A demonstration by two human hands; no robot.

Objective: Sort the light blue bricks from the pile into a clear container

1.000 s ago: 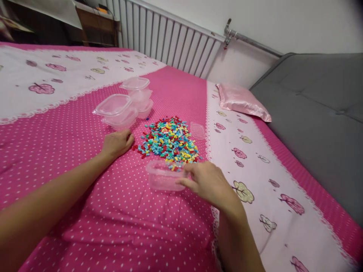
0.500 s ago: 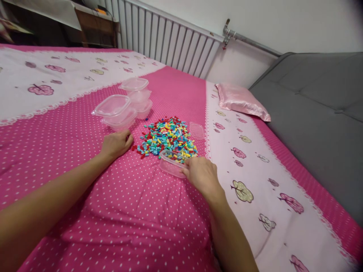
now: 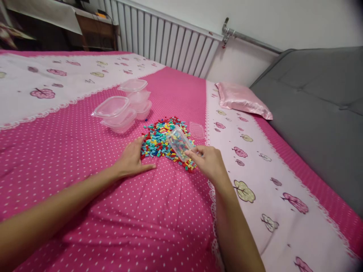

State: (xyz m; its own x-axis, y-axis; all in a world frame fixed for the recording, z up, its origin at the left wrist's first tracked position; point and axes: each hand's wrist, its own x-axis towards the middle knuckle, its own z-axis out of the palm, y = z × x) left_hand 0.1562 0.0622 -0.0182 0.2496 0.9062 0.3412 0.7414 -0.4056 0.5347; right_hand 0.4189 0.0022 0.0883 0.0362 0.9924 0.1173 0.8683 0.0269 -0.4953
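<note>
The right hand [image 3: 208, 159] pinches a tilted clear plastic container [image 3: 178, 141] over heaped multicoloured toy bricks [image 3: 155, 141]. The left hand [image 3: 132, 158], grip spread and empty, touches their left edge.

Pile of colored pcs [image 3: 154, 140], ctr frame: partly obscured behind clear tub [image 3: 176, 139]; indiv. shapes too small to ID. Grey headboard [image 3: 317, 94]: cut off, R edge. Upper-L item [image 3: 10, 36]: blurred, unID'd.

A white radiator [image 3: 166, 39] lines the pale wall [image 3: 272, 22] near a padded gray headboard [image 3: 314, 83].
</note>
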